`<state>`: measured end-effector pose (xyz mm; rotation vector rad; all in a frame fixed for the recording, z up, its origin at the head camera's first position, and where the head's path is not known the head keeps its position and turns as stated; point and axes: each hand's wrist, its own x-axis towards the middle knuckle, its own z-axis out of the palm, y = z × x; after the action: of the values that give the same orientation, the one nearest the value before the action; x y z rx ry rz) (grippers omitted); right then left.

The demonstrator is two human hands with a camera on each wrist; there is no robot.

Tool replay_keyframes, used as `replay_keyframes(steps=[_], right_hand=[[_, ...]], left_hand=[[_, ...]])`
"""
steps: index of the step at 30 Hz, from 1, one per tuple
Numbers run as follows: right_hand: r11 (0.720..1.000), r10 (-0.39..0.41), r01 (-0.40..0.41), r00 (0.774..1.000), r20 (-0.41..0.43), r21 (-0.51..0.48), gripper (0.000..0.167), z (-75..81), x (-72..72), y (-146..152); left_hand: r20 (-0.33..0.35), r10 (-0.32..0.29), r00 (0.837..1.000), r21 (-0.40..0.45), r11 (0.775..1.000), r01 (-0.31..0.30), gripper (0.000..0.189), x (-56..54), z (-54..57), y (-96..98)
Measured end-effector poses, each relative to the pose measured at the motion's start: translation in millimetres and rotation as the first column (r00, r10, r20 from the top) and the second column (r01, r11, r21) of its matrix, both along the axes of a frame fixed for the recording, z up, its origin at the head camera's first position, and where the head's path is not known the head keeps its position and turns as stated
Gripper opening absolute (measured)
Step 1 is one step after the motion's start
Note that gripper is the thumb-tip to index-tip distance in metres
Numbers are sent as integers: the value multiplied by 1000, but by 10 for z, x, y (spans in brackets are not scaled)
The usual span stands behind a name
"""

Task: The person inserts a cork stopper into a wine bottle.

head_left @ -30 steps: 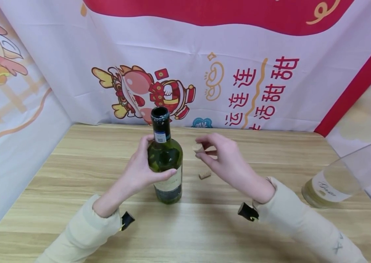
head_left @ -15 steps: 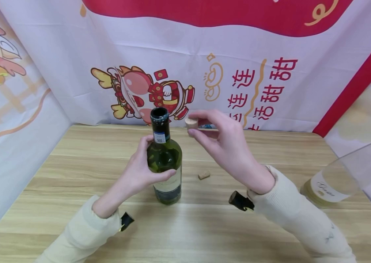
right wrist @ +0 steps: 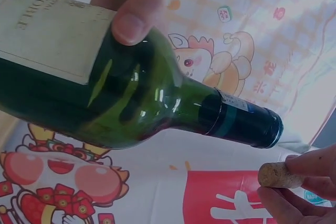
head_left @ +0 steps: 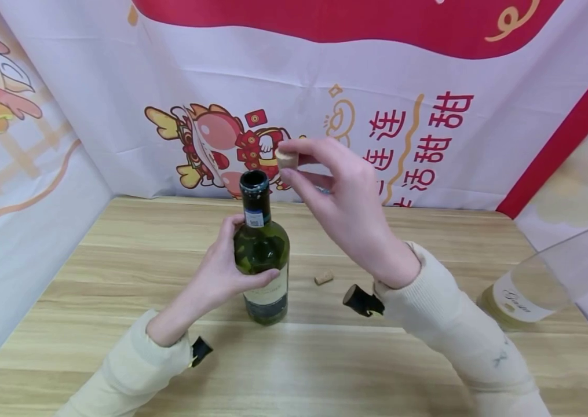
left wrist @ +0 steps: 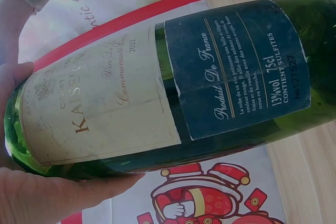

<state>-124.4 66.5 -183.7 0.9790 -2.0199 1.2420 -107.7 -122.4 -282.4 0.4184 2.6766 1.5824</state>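
Observation:
A green wine bottle [head_left: 265, 246] stands upright on the table, its dark mouth uncovered. My left hand [head_left: 218, 269] grips it around the shoulder, thumb across the front. Its cream and dark blue labels [left wrist: 241, 72] fill the left wrist view. Between thumb and fingers, my right hand [head_left: 348, 185] pinches a short cork [head_left: 287, 159]. That cork is just above and to the right of the bottle mouth, apart from it. In the right wrist view a gap shows between the cork [right wrist: 275, 176] and the bottle's rim [right wrist: 275, 129].
Another cork [head_left: 323, 278] lies on the wooden table [head_left: 294, 370], right of the bottle. A clear bottle [head_left: 520, 298] with a white label and pale contents is at the far right. Behind the table hangs a printed cloth [head_left: 294, 75]. Small black devices [head_left: 361, 300] are attached at both cuffs.
My right hand has risen and moved left with the cork, from low beside the bottle to near its mouth. The left hand and bottle stay in place.

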Motion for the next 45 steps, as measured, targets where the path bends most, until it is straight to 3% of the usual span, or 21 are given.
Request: replay_keyframes(steps=[11,18,26,32,45], right_hand=[[989,128,-135,984,-126,-55,26,106,-10,-179],[981,173,-182,976,-129,-60,25,83,-28,-239],[984,173,-178,977,-128,-30,24,70,1,-266],[992,127,-127,981,-145,10,21,33,-2,-260],[995,97,-100,980,-176,-8,14,-13,-38,-276]], left_hand=[[-31,-15,999,20,1000,16,82,-5,0,1],[-37,-27,999,33,999,28,81,-10,-6,3],[-26,-25,999,38,999,26,81,-12,-11,0],[-29,-29,999,31,999,30,82,-17,-15,-5],[-23,-33,999,32,999,33,81,-27,-22,-15]])
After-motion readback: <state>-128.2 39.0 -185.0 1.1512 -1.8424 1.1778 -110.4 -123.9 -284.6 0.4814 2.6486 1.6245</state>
